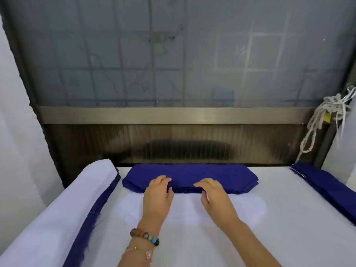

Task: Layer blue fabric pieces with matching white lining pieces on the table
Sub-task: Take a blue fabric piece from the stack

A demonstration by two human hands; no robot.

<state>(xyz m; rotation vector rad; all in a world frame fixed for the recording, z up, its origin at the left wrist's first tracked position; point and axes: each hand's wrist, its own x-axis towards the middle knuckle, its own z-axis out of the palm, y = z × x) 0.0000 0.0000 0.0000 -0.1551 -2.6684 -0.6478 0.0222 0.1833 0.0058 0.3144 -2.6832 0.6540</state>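
A stack of blue fabric pieces [212,175] lies at the far middle of the table. My left hand [158,195] rests its fingers on the stack's near edge, with the thumb at that edge. My right hand [213,197] has loosely bent fingers over the same edge a little to the right, and its thumb is above the white cloth. Neither hand lifts anything. A white lining piece [248,207] with rounded ends lies flat on the white table cover, just in front of the blue stack and partly under my hands.
On the left runs a long pile with white fabric [57,209] over blue fabric [92,222]. Another blue pile [327,184] lies at the right edge. A dark frame and frosted panel [173,116] stand behind the table, and a white cord [317,120] hangs at the right.
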